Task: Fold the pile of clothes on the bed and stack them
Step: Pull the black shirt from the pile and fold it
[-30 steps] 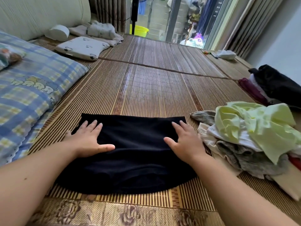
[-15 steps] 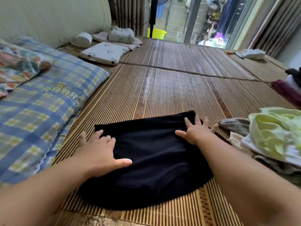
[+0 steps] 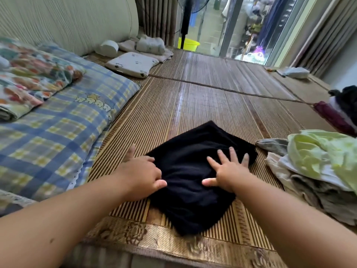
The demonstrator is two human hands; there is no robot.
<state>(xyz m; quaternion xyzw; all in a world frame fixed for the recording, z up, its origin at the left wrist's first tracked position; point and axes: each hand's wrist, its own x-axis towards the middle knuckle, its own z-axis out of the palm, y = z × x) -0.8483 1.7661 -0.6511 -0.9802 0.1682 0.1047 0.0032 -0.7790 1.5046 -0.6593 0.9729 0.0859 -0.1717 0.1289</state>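
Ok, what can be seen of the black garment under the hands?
The black garment is plain, soft, matte fabric, folded into a wrinkled rough rectangle, lying flat and skewed on the bamboo mat. The right hand presses it with spread fingers; the left hand sits at its left edge, thumb on the cloth.

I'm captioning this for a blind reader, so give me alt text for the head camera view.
A person's right hand presses flat on a folded black garment while the left hand grips its left edge, on a bamboo mat. A pile of unfolded clothes lies to the right.
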